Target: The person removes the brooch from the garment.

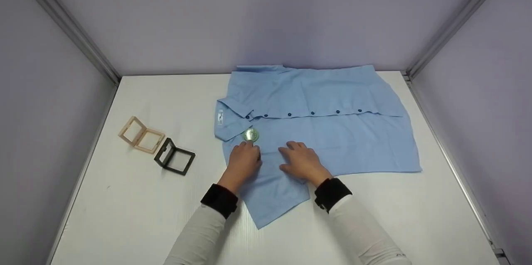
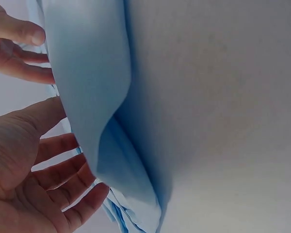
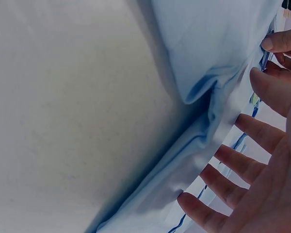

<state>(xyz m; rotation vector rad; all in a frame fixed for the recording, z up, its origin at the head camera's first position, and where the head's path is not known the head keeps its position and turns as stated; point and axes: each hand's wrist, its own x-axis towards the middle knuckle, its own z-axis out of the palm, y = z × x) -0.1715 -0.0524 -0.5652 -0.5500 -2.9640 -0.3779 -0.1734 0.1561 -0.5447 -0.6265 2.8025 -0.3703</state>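
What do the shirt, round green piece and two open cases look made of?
Blue shirt: thin woven cloth, matte; soft folds and creases.
Round green piece: glossy, metal or plastic; bright highlight.
Tan case: matte, likely wood, maybe plastic; pale wood colour.
Black case: probably plastic, painted wood possible; uniform dark colour, crisp thin frames.

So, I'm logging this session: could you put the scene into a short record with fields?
Table: white
Shirt: light blue, spread out, collar toward the left, dark buttons in a row
Disc: round, greenish, on the shirt near the collar
Left hand: fingertips at the disc's near edge; firm grip not visible
Right hand: fingers spread on the shirt
Tan case: open, left of the shirt
Black case: open, beside the tan one
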